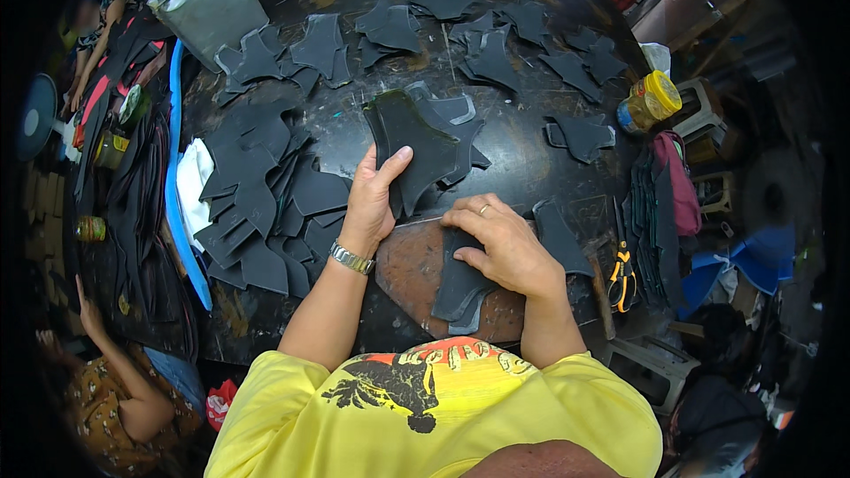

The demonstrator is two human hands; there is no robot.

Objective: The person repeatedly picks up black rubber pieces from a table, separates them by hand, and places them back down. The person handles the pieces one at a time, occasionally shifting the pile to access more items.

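My left hand (370, 204) is closed around a small stack of black cut-out shoe-upper-like pieces (421, 146), thumb on top, lifted over the dark table. The stack's top edge looks glossy and greenish. Its fingers are mostly hidden beneath. My right hand (505, 243) grips other black cut-out pieces (460, 288), fingers bent over their upper end and thumb on their face. Those pieces lie on a worn brown board (407, 274) close to my body. Just right of this hand is a separate black piece (560, 239). More pieces with grey edges (456, 108) lie behind the raised stack.
A big overlapping heap of black pieces (252, 177) spreads at left, beside a blue strip (174, 168). Small piles (323, 44) line the far side. At right are a yellow-lidded jar (653, 99), orange-handled pliers (622, 279) and a wooden-handled tool (601, 296). Another person (133, 389) sits at lower left.
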